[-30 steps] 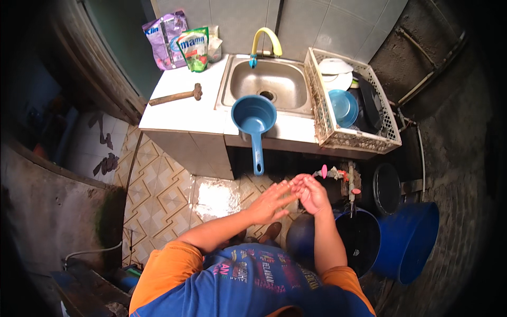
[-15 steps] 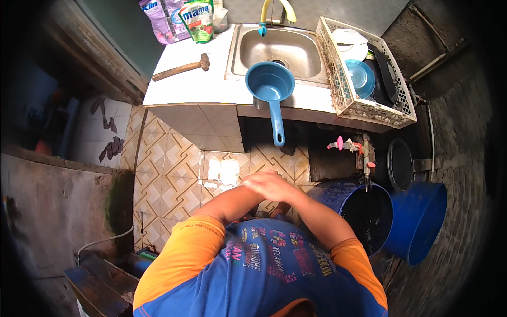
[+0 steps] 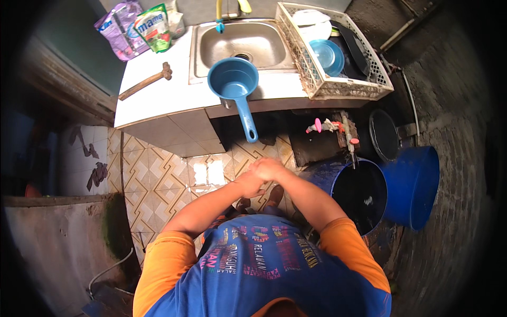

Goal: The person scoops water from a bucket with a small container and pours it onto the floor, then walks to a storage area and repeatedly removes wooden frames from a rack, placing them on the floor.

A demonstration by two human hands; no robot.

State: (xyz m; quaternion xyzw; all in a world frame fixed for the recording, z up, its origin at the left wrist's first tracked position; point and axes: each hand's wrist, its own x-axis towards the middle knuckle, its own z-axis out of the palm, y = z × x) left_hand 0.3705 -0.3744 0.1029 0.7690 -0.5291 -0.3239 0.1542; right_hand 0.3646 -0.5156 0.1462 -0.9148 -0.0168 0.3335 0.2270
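Observation:
My left hand (image 3: 249,184) and my right hand (image 3: 269,169) meet in front of my body, above the tiled floor. The right hand is closed over the fingers of the left, hiding them. The left thumb shows below. No object can be seen in either hand. Beyond them, a blue water dipper (image 3: 232,80) stands on the white counter (image 3: 174,90), its handle sticking out over the front edge towards me. Behind the dipper is a metal sink (image 3: 269,50) under a yellow tap (image 3: 220,21).
A wooden-handled hammer (image 3: 147,82) lies left of the sink, near purple and green pouches (image 3: 154,29). At right, a white crate (image 3: 338,91) holds dishes. Below it, a pink-handled tap (image 3: 338,127) hangs over a blue water barrel (image 3: 334,185); another blue tub (image 3: 420,185) stands beside it.
My hands stay together, but the right has shifted from lying across the left to closing over its fingers. The view has turned, so the counter appears further left and higher.

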